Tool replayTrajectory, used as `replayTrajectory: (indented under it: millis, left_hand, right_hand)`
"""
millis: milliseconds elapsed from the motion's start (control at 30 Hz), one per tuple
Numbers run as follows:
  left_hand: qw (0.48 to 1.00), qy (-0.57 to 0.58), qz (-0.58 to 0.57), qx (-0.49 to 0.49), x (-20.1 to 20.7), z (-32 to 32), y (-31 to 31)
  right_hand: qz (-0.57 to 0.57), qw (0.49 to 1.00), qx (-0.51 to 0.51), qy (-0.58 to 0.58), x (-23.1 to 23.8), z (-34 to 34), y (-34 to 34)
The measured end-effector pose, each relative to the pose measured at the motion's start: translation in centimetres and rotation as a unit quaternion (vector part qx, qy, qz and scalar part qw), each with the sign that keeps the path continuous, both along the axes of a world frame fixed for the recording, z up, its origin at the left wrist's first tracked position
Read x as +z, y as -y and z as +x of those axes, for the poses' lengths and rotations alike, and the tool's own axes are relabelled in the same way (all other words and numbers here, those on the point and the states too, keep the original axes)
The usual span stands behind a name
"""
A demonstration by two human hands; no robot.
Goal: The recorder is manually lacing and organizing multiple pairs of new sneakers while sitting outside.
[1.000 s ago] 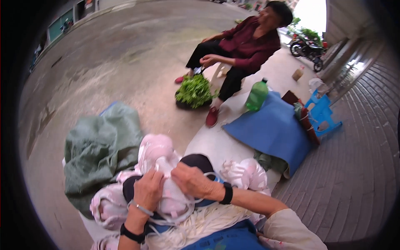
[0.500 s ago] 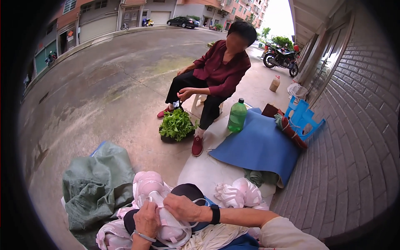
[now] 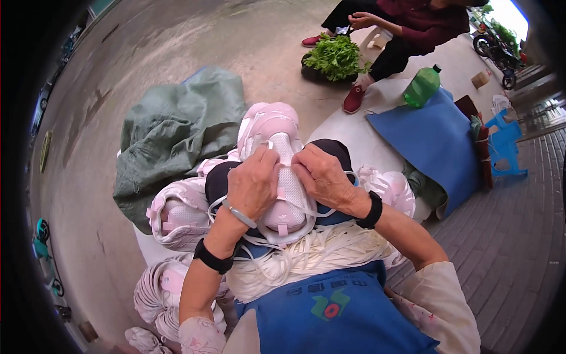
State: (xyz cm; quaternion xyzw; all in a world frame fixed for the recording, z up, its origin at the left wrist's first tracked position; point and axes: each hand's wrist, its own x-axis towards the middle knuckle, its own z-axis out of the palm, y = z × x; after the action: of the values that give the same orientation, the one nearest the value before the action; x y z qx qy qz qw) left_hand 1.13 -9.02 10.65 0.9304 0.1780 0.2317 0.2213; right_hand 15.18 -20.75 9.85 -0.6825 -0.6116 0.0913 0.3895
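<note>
A pink-and-white sneaker (image 3: 272,121) lies across my lap, toe away from me, its mesh tongue (image 3: 288,187) between my hands. My left hand (image 3: 254,182) is closed, finger and thumb pinching the white shoelace (image 3: 306,207) at the left eyelet edge. Opposite it, my right hand (image 3: 323,177) pinches at the right eyelet edge, also closed. The lace in the fingertips is mostly hidden. Loose lace loops hang around the sneaker's near end. A thick bundle of off-white laces (image 3: 306,259) rests on my blue apron (image 3: 377,310).
More pink-and-white sneakers (image 3: 180,212) lie at left, with a stack (image 3: 171,295) below and others (image 3: 394,189) at right. A green-grey sack (image 3: 183,127) is beyond. Ahead, a seated person (image 3: 407,26) has leafy greens (image 3: 335,57). A green bottle (image 3: 422,87) stands by a blue mat (image 3: 433,144).
My view has tipped down and turned left, bringing the lap and apron into fuller sight. Both hands stay at the sneaker's lacing, now on either side of the tongue.
</note>
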Motion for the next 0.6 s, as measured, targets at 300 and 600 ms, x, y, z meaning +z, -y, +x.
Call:
replayTrajectory:
  millis: [300, 600]
  left_hand:
    - [1.000, -0.006, -0.007, 0.009, -0.5, -0.8, 0.6]
    - [1.000, 0.017, -0.012, 0.006, -0.6, -1.5, 0.3]
  right_hand:
    - [-0.009, 0.999, -0.012, -0.040, -1.3, -0.9, 0.1]
    - [-0.009, 0.995, -0.003, 0.101, 0.4, -1.0, -0.1]
